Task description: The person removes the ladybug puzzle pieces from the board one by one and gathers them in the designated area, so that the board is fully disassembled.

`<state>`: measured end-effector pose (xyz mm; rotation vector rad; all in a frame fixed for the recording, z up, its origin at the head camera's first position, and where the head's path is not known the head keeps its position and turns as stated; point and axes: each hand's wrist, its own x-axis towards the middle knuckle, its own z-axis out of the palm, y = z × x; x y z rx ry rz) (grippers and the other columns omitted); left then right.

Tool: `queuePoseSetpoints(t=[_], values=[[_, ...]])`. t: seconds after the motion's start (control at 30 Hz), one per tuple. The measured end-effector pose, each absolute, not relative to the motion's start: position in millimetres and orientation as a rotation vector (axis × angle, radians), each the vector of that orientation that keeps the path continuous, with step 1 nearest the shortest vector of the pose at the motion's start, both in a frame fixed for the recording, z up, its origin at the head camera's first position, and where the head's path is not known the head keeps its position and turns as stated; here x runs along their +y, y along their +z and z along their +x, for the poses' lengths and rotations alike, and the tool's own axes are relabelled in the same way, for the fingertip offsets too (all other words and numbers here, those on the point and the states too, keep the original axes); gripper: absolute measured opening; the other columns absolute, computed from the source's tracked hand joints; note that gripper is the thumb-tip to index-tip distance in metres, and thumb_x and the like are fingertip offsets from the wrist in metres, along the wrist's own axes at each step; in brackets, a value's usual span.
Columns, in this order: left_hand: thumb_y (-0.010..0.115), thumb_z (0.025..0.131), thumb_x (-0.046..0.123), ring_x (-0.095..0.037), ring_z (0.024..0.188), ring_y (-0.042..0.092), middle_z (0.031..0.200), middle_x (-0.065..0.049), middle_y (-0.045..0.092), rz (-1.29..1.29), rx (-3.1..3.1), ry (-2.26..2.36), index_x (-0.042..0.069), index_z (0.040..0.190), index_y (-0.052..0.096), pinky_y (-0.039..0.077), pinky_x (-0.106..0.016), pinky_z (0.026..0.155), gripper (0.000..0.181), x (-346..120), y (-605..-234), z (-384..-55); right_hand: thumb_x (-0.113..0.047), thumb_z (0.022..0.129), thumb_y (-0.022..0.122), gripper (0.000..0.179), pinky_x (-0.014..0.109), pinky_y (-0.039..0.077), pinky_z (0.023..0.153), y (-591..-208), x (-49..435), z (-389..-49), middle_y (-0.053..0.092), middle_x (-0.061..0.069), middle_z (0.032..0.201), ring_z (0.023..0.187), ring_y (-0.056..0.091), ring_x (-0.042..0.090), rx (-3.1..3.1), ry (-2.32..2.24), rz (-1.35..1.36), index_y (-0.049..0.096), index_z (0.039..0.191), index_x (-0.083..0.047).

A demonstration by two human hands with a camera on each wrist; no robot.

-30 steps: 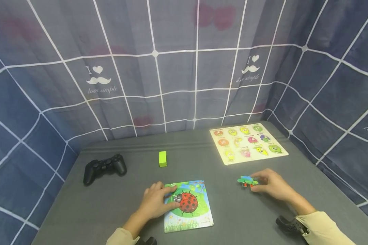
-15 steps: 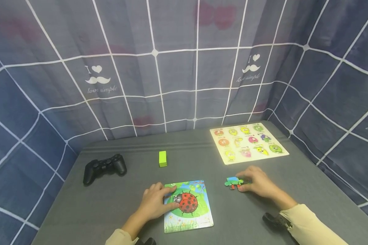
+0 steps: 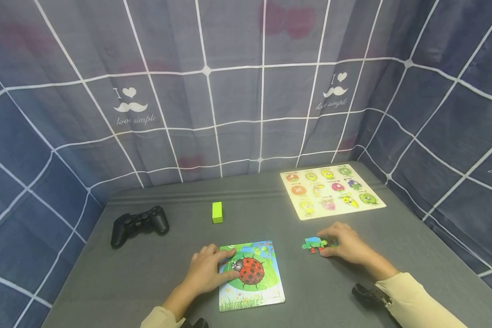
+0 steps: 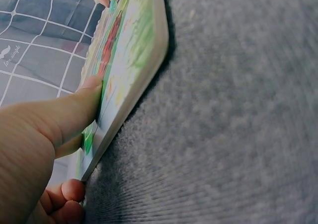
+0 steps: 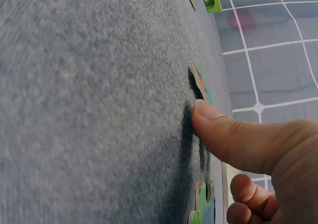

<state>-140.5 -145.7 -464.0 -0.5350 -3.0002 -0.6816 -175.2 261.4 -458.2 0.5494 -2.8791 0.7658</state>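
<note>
My left hand (image 3: 206, 269) rests on the left edge of a square ladybug jigsaw puzzle (image 3: 266, 291). In the left wrist view the thumb (image 4: 84, 100) presses on its picture face, and curled fingers lie by the edge. To the right, my right hand (image 3: 346, 243) pinches small jigsaw pieces (image 3: 312, 244), blue, green and red, between thumb and index finger, close above the table. In the right wrist view one piece (image 5: 201, 82) shows beyond the thumb and another piece (image 5: 201, 204) nearer the palm. The thumb partly hides the pieces, so how they join cannot be told.
A fruit puzzle board (image 3: 334, 193) lies at the back right. The lime-green block (image 3: 217, 212) stands behind the ladybug puzzle. At the left lies a black game controller (image 3: 140, 224). Checked curtains (image 3: 238, 100) enclose the grey table (image 3: 180, 237) at the back and sides.
My right hand has moved left with the jigsaw pieces, then shifted very slightly back right. The left hand and the ladybug puzzle stay where they were.
</note>
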Motion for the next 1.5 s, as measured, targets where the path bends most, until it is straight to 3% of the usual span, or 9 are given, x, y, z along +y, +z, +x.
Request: queuePoseSetpoints(t=[0.6,1.5], values=[[0.073,0.075,0.062,-0.008,0.075,0.031,0.082,0.011,0.038,-0.552,-3.027,-0.697,0.031,0.129,0.065,0.023,-0.028,0.069,0.063,-143.9,-467.3,-138.1,-0.035,0.070,0.085,0.050,0.027,0.030,0.074,-462.5,268.3,-174.3,0.056,-0.006,0.089,0.085,0.042,0.008,-2.922,0.768,0.580,0.073,0.114,-0.014],[0.074,0.074,0.061,-0.007,0.076,0.032,0.083,0.012,0.041,-0.550,-2.994,-0.671,0.031,0.127,0.066,0.023,-0.027,0.070,0.062,-146.3,-465.6,-141.5,-0.036,0.069,0.086,0.045,0.029,0.031,0.075,-462.4,263.8,-179.3,0.056,-0.007,0.089,0.086,0.043,0.009,-2.907,0.769,0.566,0.075,0.108,-0.016]])
